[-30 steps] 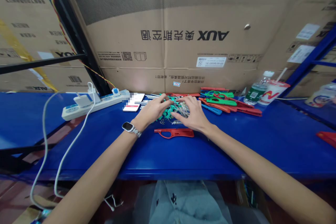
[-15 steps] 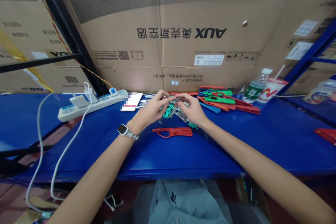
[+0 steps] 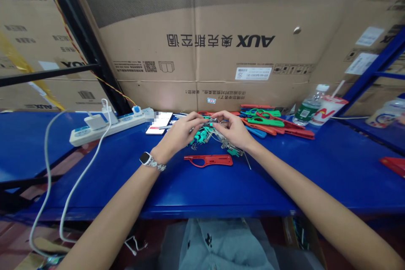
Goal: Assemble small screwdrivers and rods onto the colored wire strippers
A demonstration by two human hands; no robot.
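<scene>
Over the small parts, my left hand (image 3: 183,132) and my right hand (image 3: 233,130) face each other with fingertips pinched. Between them is a thin, dark, rod-like piece (image 3: 209,123), its kind too small to make out; both hands seem to grip it. Beneath my fingers lie several small teal plastic parts (image 3: 201,136), and clear and metal pieces (image 3: 225,145) with thin wires beside my right hand. A red lighter casing half (image 3: 209,160) lies flat in front of the hands. Tiny metal bits (image 3: 193,146) are scattered nearby.
Red, green, blue and orange lighter casings (image 3: 265,122) are piled right of my hands. Behind them stand a bottle (image 3: 306,109) and a paper cup (image 3: 327,111) with a straw. At left are a power strip (image 3: 85,136) with cables and a white card (image 3: 163,120). Cardboard (image 3: 215,12) walls the back.
My hands have drawn slightly apart, showing more of the thin piece and of the teal parts below. The view has shifted a little; the casings lie where they were.
</scene>
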